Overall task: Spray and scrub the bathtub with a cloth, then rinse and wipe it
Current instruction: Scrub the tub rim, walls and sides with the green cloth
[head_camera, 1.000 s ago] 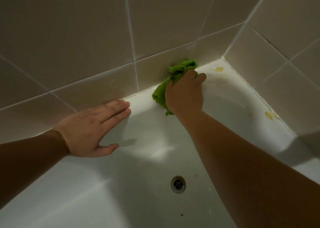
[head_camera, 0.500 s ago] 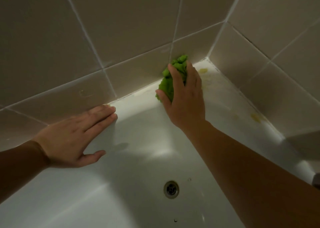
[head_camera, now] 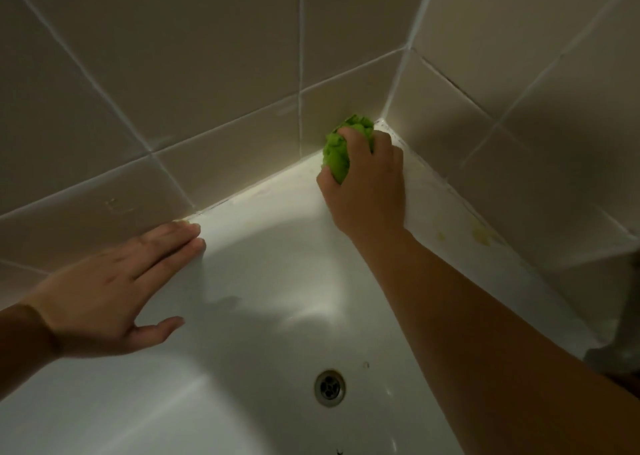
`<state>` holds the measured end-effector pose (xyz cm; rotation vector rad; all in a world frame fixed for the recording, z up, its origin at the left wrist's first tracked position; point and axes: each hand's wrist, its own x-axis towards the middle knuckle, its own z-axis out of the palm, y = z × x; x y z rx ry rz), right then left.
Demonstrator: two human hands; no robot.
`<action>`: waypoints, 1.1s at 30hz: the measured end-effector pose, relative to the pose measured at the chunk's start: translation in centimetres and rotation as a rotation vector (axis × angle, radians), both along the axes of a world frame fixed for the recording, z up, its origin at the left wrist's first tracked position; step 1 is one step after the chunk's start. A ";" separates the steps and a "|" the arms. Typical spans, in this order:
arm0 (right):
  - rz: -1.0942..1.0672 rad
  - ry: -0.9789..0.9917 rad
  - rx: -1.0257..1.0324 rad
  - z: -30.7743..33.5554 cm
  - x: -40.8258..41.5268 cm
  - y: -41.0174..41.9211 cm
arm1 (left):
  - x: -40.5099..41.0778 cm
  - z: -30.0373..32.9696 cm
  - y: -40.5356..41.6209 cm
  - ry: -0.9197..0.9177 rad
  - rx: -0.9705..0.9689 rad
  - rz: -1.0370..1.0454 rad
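Right now the right hand [head_camera: 367,184] has its fingers curled round a bunched green cloth [head_camera: 341,150], pressing the wad onto the bathtub [head_camera: 277,281] ledge right in the tiled corner; cloth sticks out ahead of the knuckles and to their left, touching the wall tiles [head_camera: 207,74]. Left hand [head_camera: 114,281] is flat, fingers straight, palm down on the rim near the left wall, holding nothing, looks like bracing only. Key relation: the dirty stretch runs along the ledge on the right-hand wall, long axis from the corner back toward the camera. Yellowish stains [head_camera: 485,236] sit on that ledge, behind and to the right of the cloth hand, well apart from the left hand. So the right hand is clearly nearer; I'd judge the next scrub wants a pull back along the ledge. Drain [head_camera: 329,387] is below in the basin, between both arms. Scrubbing seems mid-way, rinse and wipe not yet done.
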<state>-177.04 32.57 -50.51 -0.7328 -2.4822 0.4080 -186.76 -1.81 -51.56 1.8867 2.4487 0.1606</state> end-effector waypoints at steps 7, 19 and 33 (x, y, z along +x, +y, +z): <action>0.112 0.082 -0.001 -0.6 2.8 -3.2 | 0.0 0.3 1.4 -0.004 0.003 -0.006; -0.066 0.098 -0.011 0.2 -1.0 3.3 | -0.1 -0.3 2.8 -0.012 0.033 -0.016; -0.155 0.030 -0.050 -0.2 -2.4 -4.9 | 0.2 0.6 3.8 0.025 -0.010 -0.015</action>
